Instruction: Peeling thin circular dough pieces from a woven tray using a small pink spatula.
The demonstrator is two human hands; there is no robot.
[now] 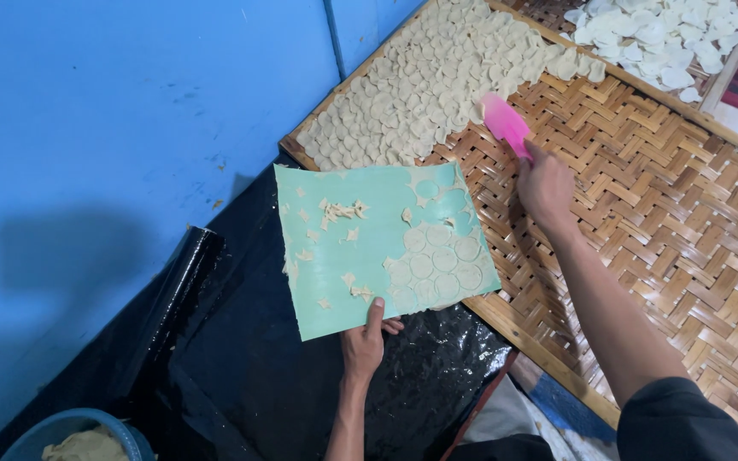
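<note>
My left hand grips the near edge of a thin teal sheet, thumb on top. Several round dough discs sit at the sheet's right side, and torn dough scraps are scattered over the rest. My right hand holds a pink spatula above a woven bamboo tray. The spatula's blade points at the edge of a dense layer of pale dough discs spread over the tray's far left part.
A second tray at the top right carries whiter discs. Black plastic sheeting covers the surface under the teal sheet. A blue tub of dough stands at the bottom left. A blue wall fills the left side.
</note>
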